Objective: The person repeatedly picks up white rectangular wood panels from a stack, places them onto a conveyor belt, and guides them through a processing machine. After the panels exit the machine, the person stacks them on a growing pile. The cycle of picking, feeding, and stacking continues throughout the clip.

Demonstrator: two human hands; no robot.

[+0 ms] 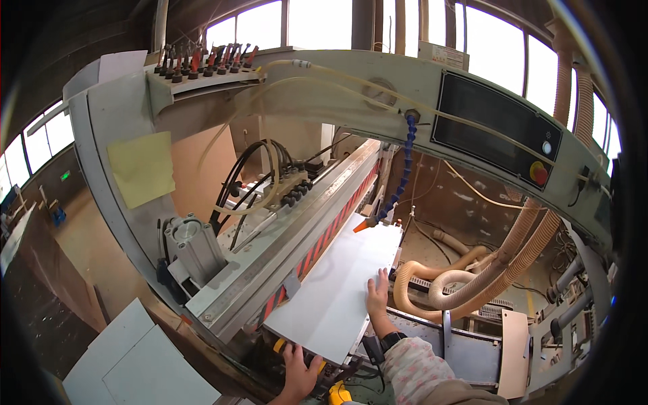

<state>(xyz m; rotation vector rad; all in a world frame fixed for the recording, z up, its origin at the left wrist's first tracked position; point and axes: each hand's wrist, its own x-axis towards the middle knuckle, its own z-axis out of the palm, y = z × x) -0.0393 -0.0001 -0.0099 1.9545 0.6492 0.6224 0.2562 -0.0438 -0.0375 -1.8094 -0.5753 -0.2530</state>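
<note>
A long white panel [337, 290] lies on the machine's bed, its far end under a blue segmented nozzle hose [405, 158] with an orange tip. My right hand [378, 300] rests on the panel's right edge, fingers stretched out along it. At the near edge of the panel is my left hand [300, 372], its fingers and thumb apart; whether it presses on that edge I cannot tell. Beside the left fingertips shows a yellow-and-black part [279, 345]. A dark band circles my right wrist, below a patterned sleeve [418, 368].
A machine beam [324, 88] arches overhead, carrying a dark control panel [496, 128] and red stop button [538, 173]. Left of the panel runs a metal rail with red-and-black stripes [324, 246]. Ribbed hoses [466, 287] coil at right. White boards [142, 361] lie lower left.
</note>
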